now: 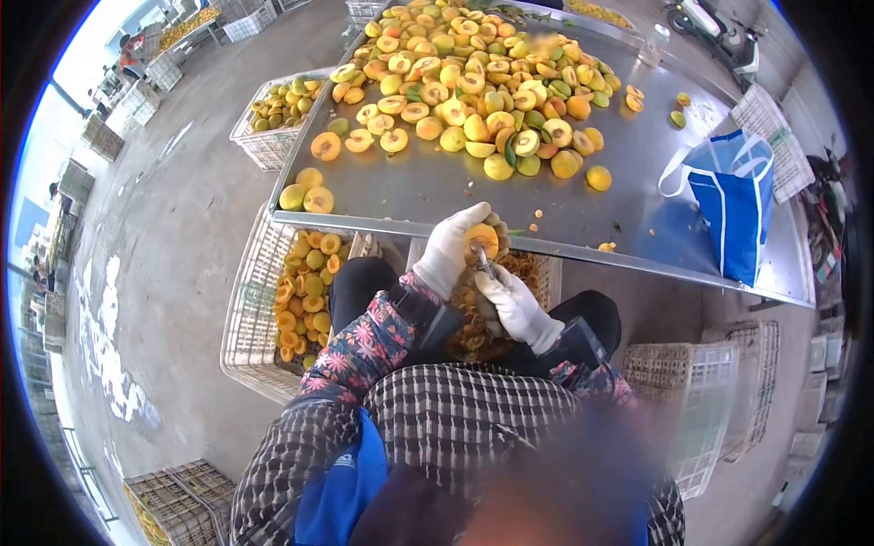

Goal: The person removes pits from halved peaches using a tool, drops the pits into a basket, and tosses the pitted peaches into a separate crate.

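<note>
Near the front edge of the metal table, my left hand [455, 247], in a white glove, is closed around a halved yellow peach [482, 239] with its cut face showing. My right hand [515, 308], also gloved, grips a small metal pitting tool [482, 258]. Its tip touches or lies just at the lower part of the cut face; the exact contact is too small to tell. Below both hands, between the knees, a container holds pits and scraps [473, 332]. A large pile of halved peaches [482, 91] covers much of the tabletop beyond.
The metal table [401, 187] has a raised edge. To my left stands a white crate [238, 318] of peach halves, with another fruit crate [264, 150] behind it. A blue bag [742, 209] and a bottle [654, 45] are on the table. Crates [678, 373] stand at right.
</note>
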Tool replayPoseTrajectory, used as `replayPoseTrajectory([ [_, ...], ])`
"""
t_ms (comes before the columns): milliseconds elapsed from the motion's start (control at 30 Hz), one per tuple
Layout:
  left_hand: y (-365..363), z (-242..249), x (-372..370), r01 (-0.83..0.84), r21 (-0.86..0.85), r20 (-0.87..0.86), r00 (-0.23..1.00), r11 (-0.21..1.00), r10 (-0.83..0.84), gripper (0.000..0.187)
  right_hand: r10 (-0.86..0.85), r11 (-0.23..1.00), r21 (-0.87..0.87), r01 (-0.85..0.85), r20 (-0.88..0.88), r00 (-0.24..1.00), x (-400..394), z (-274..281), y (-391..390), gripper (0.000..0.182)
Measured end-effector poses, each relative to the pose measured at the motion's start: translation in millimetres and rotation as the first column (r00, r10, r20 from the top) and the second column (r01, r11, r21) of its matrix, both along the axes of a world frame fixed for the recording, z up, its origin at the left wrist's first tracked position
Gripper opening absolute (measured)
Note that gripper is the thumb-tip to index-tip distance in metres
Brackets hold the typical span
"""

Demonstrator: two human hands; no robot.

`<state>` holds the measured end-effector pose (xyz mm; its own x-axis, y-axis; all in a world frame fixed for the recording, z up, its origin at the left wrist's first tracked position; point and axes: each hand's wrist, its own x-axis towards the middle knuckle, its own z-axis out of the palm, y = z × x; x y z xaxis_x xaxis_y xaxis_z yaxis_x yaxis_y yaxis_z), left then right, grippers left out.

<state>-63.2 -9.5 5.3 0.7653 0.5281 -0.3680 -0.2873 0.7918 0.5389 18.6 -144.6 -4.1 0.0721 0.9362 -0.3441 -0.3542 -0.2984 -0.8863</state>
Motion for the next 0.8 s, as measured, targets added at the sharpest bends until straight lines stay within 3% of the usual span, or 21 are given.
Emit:
replayPoseTrajectory([
  [33, 0, 1, -1, 0.014, -0.032, 0.000, 1.000, 0.999, -0.014, 0.027, 0.042, 0.997, -0.050, -0.053, -0.205, 0.978, 5, -2, 0, 0.020],
  [133, -3, -1, -3, 0.043, -0.113, 0.061, 0.998, 0.993, -0.036, 0.025, 0.053, 0.993, -0.081, -0.084, -0.331, 0.942, 8, 5, -7, 0.025],
  [167, -3, -1, -2, 0.051, -0.134, 0.094, 0.995, 0.990, -0.039, 0.025, 0.057, 0.991, -0.077, -0.113, -0.520, 0.852, 9, 5, -8, 0.032],
  [267, -11, 4, 2, -0.049, -0.106, 0.079, 0.995, 0.993, 0.057, 0.024, 0.064, 0.990, -0.051, -0.128, -0.654, 0.754, 12, 3, -8, 0.034],
  [367, -15, 5, 2, -0.028, -0.050, 0.100, 0.994, 0.998, 0.033, 0.024, 0.132, 0.981, 0.001, -0.195, -0.741, 0.658, 23, -1, -12, 0.035],
  [433, -15, 2, 2, 0.022, 0.410, -0.157, 0.986, 0.912, 0.047, 0.024, 0.119, 0.975, -0.031, -0.219, -0.761, 0.638, 28, -2, -20, 0.037],
  [500, -23, 19, -2, 0.157, 0.725, -0.347, 0.924, 0.671, 0.159, 0.024, 0.159, 0.960, -0.034, -0.276, -0.748, 0.644, 33, -3, -30, 0.037],
  [533, -24, 14, -5, 0.247, 0.893, -0.363, 0.890, 0.377, 0.275, 0.024, 0.182, 0.951, -0.035, -0.307, -0.741, 0.647, 36, -3, -33, 0.037],
  [600, -28, 4, -7, 0.277, 0.893, -0.385, 0.879, 0.356, 0.282, 0.024, 0.167, 0.944, -0.066, -0.324, -0.751, 0.639, 35, -6, -41, 0.038],
  [700, -29, -10, -7, 0.213, 0.863, -0.373, 0.879, 0.458, 0.295, 0.026, 0.150, 0.939, -0.094, -0.330, -0.753, 0.641, 32, -5, -46, 0.038],
  [800, -9, -17, -11, -0.037, 0.521, -0.249, 0.949, 0.853, 0.193, 0.027, 0.245, 0.928, -0.055, -0.368, -0.654, 0.716, 32, 4, -48, 0.036],
])
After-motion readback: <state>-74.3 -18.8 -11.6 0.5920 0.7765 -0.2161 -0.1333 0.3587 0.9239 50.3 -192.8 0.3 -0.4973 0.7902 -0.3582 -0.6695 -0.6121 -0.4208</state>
